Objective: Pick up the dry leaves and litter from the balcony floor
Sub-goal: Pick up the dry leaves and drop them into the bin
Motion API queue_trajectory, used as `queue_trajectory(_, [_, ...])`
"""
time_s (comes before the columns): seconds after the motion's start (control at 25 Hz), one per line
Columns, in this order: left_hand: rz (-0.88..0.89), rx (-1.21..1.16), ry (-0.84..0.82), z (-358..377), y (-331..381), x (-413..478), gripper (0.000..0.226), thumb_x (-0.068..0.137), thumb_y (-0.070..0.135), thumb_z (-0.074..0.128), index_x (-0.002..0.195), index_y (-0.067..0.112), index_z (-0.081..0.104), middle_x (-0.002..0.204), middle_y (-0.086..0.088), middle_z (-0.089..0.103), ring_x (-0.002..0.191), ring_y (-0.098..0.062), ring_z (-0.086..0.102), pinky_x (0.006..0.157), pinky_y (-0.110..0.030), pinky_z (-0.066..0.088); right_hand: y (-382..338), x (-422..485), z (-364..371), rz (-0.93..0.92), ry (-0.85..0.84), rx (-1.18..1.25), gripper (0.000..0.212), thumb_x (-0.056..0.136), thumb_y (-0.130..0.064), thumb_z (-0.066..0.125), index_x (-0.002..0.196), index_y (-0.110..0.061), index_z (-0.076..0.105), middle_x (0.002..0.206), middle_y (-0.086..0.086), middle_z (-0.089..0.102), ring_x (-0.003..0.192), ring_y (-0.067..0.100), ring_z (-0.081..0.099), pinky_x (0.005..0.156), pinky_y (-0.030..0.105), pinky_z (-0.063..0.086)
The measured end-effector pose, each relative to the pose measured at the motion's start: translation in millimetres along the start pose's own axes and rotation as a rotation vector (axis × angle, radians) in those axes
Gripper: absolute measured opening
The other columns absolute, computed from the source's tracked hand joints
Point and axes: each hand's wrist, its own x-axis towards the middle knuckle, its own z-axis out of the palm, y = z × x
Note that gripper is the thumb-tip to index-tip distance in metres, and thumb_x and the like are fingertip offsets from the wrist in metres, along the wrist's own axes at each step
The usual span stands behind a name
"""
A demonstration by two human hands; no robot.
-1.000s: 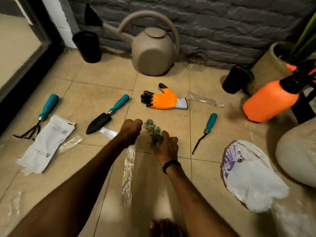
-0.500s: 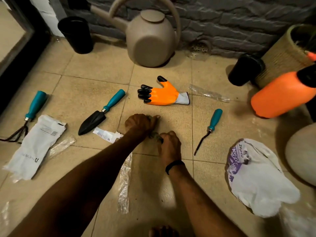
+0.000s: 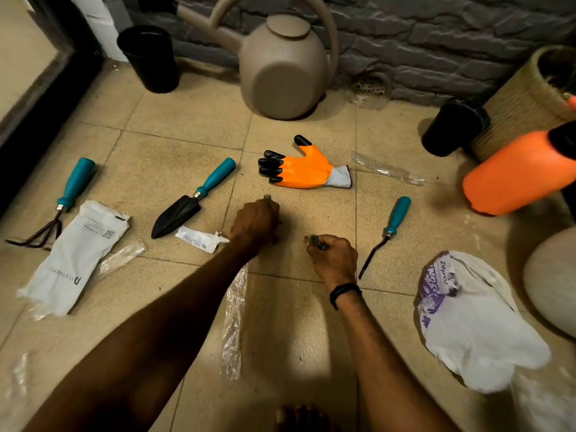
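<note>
My left hand [image 3: 254, 222] is curled low over the tiled floor [image 3: 311, 213], with a bit of green leaf [image 3: 267, 198] poking out past its knuckles. My right hand [image 3: 335, 260] grips a small bunch of dry green leaves [image 3: 316, 241] that sticks out on its left side. Litter lies around: a torn white wrapper [image 3: 196, 240] beside my left wrist, a clear plastic strip [image 3: 232, 325] under my left forearm, a white pouch [image 3: 76, 254] at the left, a white and purple bag [image 3: 470, 319] at the right, and a clear wrapper [image 3: 386, 168] near the glove.
An orange glove [image 3: 307, 169], a black trowel [image 3: 193, 199], a hand rake [image 3: 59, 201] and a thin weeder [image 3: 388, 232] lie on the tiles. A beige watering can [image 3: 280, 63], black pots [image 3: 149, 57] [image 3: 452, 126], a woven planter [image 3: 526, 98] and an orange sprayer [image 3: 517, 169] stand along the wall.
Both hands dropped from holding the leaf clump up together to the floor, then drew apart; the right hand moved rightward with leaves in it.
</note>
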Motion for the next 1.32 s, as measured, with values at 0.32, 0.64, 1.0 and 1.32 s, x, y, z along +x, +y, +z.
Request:
queue_trajectory(0.32, [-0.156, -0.878, 0.206, -38, -25, -9, 0.040, 0.099, 0.024, 0.038, 0.059, 0.019, 0.037, 0.060, -0.008, 0.041, 0.053, -0.022, 0.037, 0.051, -0.037, 0.034, -5, 11, 23, -0.143, -0.159, -0.265, 0.029, 0.096, -0.015, 0.055, 0.124, -0.014, 0.063, 0.122, 0.014, 0.049, 0.110, 0.032, 0.054, 0.093, 0.030, 0.044])
queue_trajectory(0.64, [-0.347, -1.258, 0.080, -47, -37, -31, 0.036, 0.100, 0.027, 0.036, 0.065, 0.019, 0.035, 0.054, 0.003, 0.030, 0.043, -0.010, 0.022, 0.044, -0.023, 0.019, -40, 15, 62, -0.433, -0.292, -0.391, 0.051, 0.093, -0.025, 0.063, 0.141, -0.024, 0.048, 0.131, 0.015, 0.042, 0.118, 0.034, 0.044, 0.100, 0.038, 0.044])
queue_trajectory(1.0, [-0.387, -1.283, 0.053, -51, -40, -37, 0.035, 0.101, 0.028, 0.035, 0.067, 0.020, 0.036, 0.055, 0.002, 0.030, 0.045, -0.011, 0.023, 0.043, -0.023, 0.020, -31, 10, 59, -0.376, -0.109, -0.187, 0.019, 0.091, -0.013, 0.060, 0.100, -0.010, 0.076, 0.102, 0.007, 0.072, 0.096, 0.021, 0.066, 0.088, 0.025, 0.048])
queue_trajectory(1.32, [-0.446, -1.395, 0.012, -52, -41, -42, 0.038, 0.100, 0.025, 0.034, 0.063, 0.019, 0.036, 0.051, 0.002, 0.029, 0.046, -0.012, 0.021, 0.046, -0.025, 0.018, -25, 20, -20, 0.424, -0.256, 0.991, 0.010, 0.083, 0.009, 0.068, 0.092, 0.004, 0.069, 0.076, 0.009, 0.073, 0.071, 0.015, 0.070, 0.065, 0.019, 0.058])
